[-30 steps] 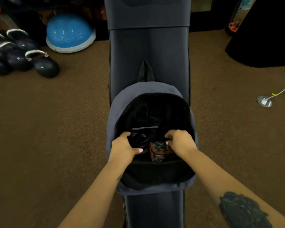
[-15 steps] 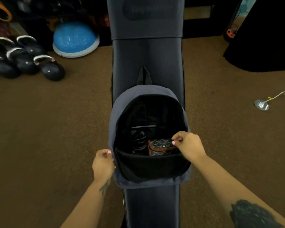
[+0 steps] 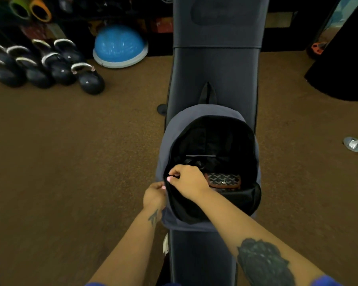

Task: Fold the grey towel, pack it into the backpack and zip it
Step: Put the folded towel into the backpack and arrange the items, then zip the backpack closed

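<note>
A grey backpack (image 3: 196,115) lies open on a dark padded bench (image 3: 215,75), its black inside showing. A patterned wallet (image 3: 224,179) with a brown edge and some dark items sit inside it. My left hand (image 3: 153,196) pinches the backpack's left edge from outside. My right hand (image 3: 187,180) reaches across and pinches the same left edge of the opening, fingers closed on the rim or zipper there. I see no grey towel; whether it is inside is hidden.
Several black kettlebells (image 3: 56,67) stand on the brown carpet at far left beside a blue half-dome balance trainer (image 3: 120,47). A small metal floor fitting (image 3: 352,143) with a cable lies at right. A large black object (image 3: 343,65) stands at far right.
My right hand left the wallet and crossed to the backpack's left edge. My left hand stayed at that edge, moving slightly up. The head view tilted, showing more of the far floor.
</note>
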